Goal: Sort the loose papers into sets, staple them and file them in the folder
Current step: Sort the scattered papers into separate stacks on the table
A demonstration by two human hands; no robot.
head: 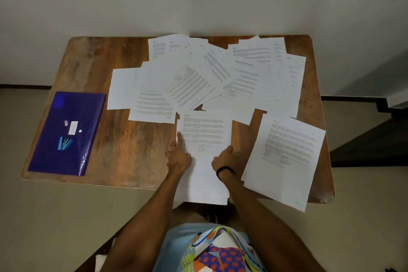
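One blue stapler atop purple folder

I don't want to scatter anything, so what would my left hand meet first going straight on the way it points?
Your left hand touches the near stack at its left edge. Going straight on, it would probably first meet the loose papers fanned just beyond that stack, though depth is unclear.

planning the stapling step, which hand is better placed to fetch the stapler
Left. The stapler lies on the folder at the left side of the table, nearer the left hand; the right hand would probably have to cross the stack that both hands touch.
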